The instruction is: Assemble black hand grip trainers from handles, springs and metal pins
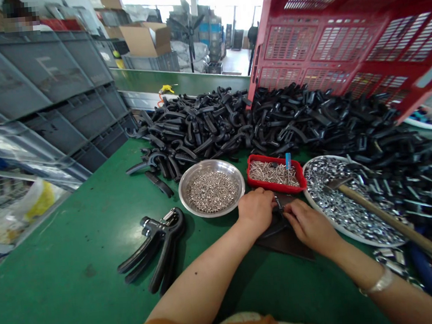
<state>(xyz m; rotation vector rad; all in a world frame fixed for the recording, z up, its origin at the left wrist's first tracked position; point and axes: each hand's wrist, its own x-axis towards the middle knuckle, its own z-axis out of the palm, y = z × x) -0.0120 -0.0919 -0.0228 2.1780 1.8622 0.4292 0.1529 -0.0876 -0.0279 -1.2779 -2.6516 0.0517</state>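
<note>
Clock directions taken from the hands, 12 being straight ahead. Both hands are brought together over a dark flat plate [296, 250] on the green tabletop [67, 273]. A small metal part [278, 203] is positioned between the fingertips. By the right hand [307, 224], thumb and forefinger are pinched together on this part. The left hand [256, 209] is curled, fingertips right at the part; whether anything is gripped by it cannot be told, the finger undersides being hidden. A black curved piece [271, 229] is seen under the hands, partly covered.

At 10 o'clock, just beside the left hand, a steel bowl [183, 192] is filled with small metal pieces. At 12, a red tray [273, 185] is loaded with pins, and a blue-handled tool [288, 160] is stood in it. At 3, a white round tray [356, 237] is heaped with shiny parts; a hammer [385, 216] is laid across it, handle pointed to 4. At 9, black hand grips [157, 251] with springs are set down. From 11 to 2, black handles [205, 125] are piled. At 1, a red crate [292, 41] is tipped over the pile. At 10, farther off, grey crates [41, 78] are stacked.
</note>
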